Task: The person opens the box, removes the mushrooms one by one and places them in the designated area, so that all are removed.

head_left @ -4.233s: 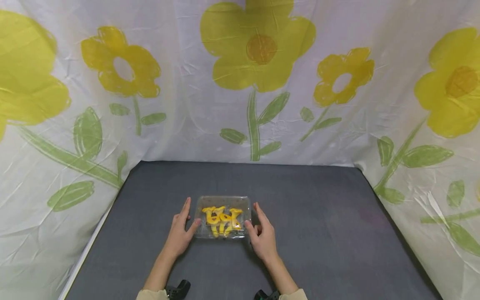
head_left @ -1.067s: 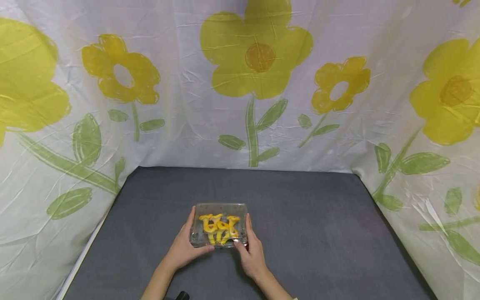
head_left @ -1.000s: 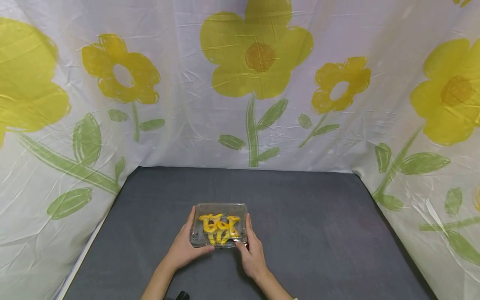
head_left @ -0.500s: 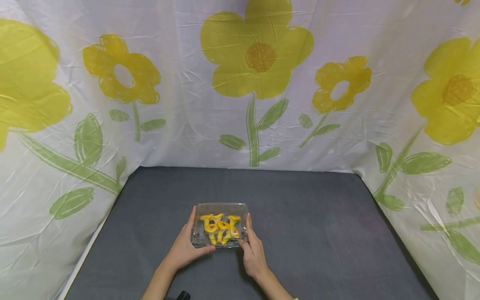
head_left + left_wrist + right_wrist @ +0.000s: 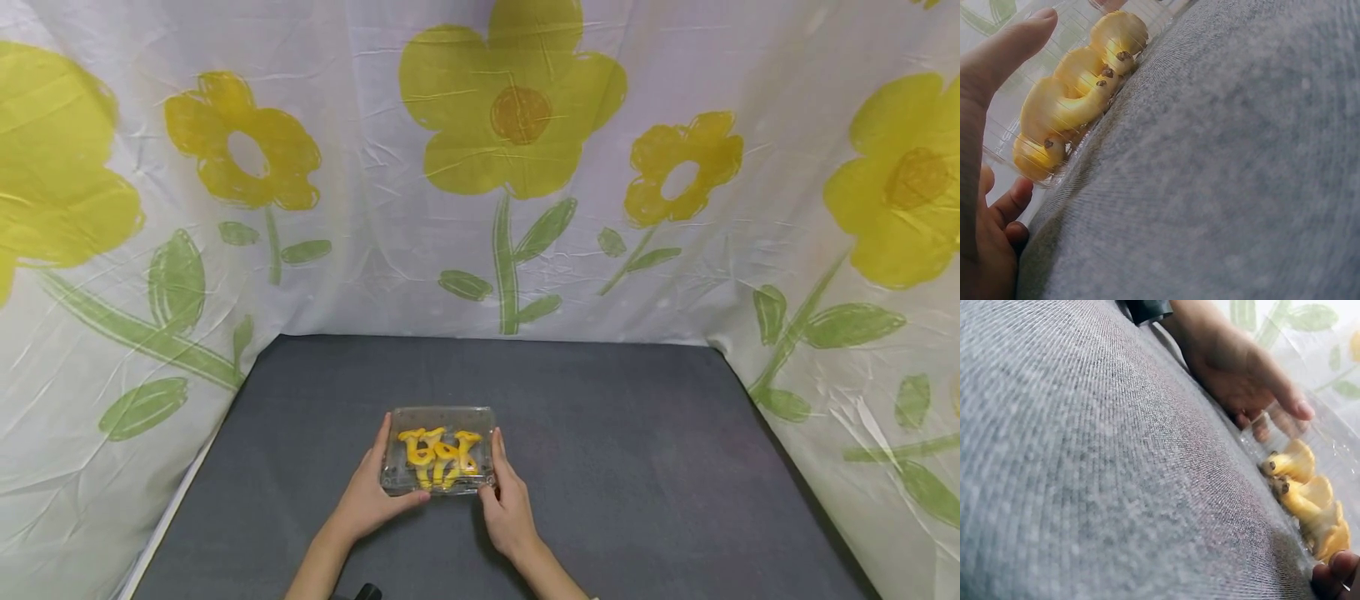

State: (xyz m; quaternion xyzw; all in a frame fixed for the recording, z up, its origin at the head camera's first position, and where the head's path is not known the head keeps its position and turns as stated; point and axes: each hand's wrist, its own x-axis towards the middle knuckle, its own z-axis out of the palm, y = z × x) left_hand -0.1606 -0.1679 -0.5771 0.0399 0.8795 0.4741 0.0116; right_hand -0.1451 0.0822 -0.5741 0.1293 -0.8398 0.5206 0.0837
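Note:
A clear plastic clamshell box (image 5: 442, 417) sits on the dark cloth, holding several yellow trumpet-shaped mushrooms (image 5: 444, 454) with pale stems. My left hand (image 5: 367, 496) grips the box's left side, its thumb lying along the near edge. At the right side my right hand (image 5: 506, 508) holds the box, with the thumb at the near right corner and fingers along the wall. In the left wrist view the mushrooms (image 5: 1060, 109) show brown stem ends through the wall. The right wrist view shows the left hand (image 5: 1241, 375) at the far end and right fingertips (image 5: 1338, 572) close by.
The grey-black cloth-covered table (image 5: 637, 467) stretches around the box. White curtains (image 5: 360, 167) with printed yellow flowers stand at the back and both sides. A black wrist device (image 5: 367, 592) shows at the bottom edge.
Both hands, earlier held straight-fingered beside the box, now grip its sides, thumbs at the near edge. The right thumb has slid slightly right to the corner; otherwise little moved over the last second.

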